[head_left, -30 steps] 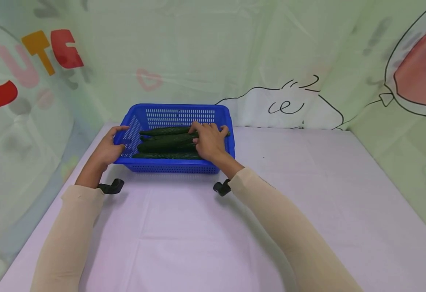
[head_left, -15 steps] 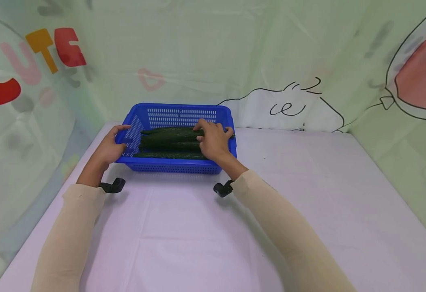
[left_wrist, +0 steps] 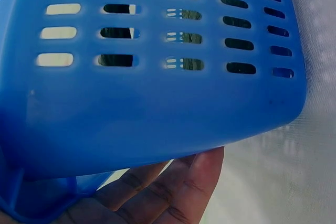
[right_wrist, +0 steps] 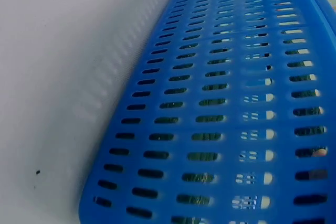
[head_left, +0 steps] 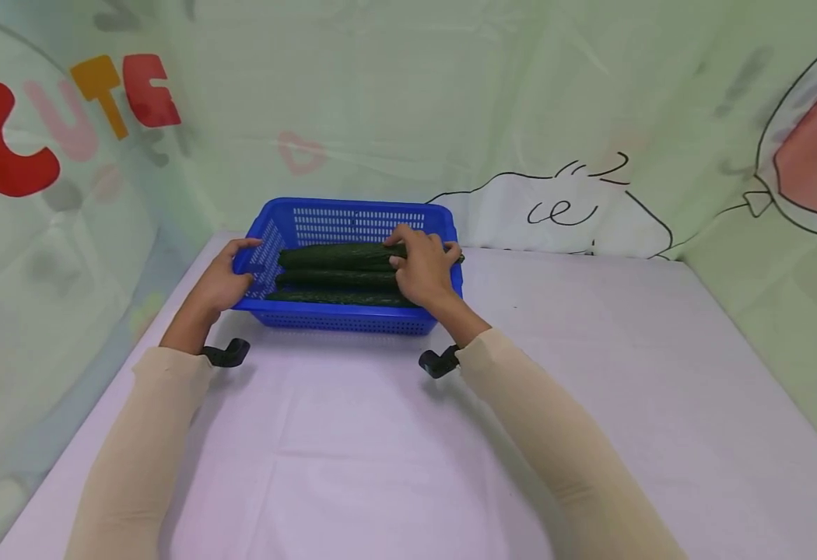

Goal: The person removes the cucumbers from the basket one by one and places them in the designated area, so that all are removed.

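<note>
In the head view a blue perforated plastic basket stands on the table, with several dark green cucumbers lying lengthwise inside. My left hand grips the basket's left end by the rim; the left wrist view shows its fingers curled under the edge. Inside the right part of the basket, my right hand holds a cucumber at the back, palm down over its right end. That end pokes out beyond the hand. The right wrist view shows only the basket's slotted side, with green behind the slots.
A pale cloth covers the table. Printed curtains rise close behind the basket and on both sides. Black wrist mounts hang below both wrists.
The held cucumber has shifted toward the back of the basket, and the cucumbers in front of it show more separately. My left hand stays on the rim. The whole head view has shifted slightly.
</note>
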`<action>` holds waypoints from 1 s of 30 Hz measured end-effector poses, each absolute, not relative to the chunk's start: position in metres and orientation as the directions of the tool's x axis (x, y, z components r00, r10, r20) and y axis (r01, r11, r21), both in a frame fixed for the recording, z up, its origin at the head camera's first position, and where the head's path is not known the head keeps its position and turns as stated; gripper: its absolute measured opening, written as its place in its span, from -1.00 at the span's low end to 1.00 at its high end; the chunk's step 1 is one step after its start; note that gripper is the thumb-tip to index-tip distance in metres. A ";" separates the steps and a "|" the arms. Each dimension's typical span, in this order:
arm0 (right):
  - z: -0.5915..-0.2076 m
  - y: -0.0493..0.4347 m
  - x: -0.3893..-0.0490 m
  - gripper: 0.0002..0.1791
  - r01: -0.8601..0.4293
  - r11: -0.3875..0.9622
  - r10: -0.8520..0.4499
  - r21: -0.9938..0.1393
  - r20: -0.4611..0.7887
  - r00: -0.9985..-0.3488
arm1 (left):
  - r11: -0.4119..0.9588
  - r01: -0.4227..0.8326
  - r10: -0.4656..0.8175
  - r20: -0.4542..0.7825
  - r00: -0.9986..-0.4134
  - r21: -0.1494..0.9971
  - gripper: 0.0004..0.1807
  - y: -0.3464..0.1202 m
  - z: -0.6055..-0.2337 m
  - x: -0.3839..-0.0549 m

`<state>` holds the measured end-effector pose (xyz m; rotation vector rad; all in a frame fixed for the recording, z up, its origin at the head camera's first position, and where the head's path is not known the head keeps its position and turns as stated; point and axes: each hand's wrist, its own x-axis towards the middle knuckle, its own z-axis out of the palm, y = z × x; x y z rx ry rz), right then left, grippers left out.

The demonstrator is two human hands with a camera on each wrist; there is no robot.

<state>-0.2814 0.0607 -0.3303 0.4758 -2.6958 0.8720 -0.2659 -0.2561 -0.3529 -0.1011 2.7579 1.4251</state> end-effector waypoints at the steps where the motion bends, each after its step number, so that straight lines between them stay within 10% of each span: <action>1: -0.330 0.062 -0.282 -0.68 -0.387 0.764 -0.223 -0.516 0.353 -0.909 | 0.582 -0.073 -0.042 -0.059 -0.997 0.810 -0.28 -0.255 -0.353 -0.266; 30: -0.314 0.156 -0.277 -0.74 -0.404 0.750 -0.156 -0.524 0.453 -0.878 | 0.598 -0.074 -0.046 -0.057 -0.997 0.798 -0.28 -0.256 -0.351 -0.266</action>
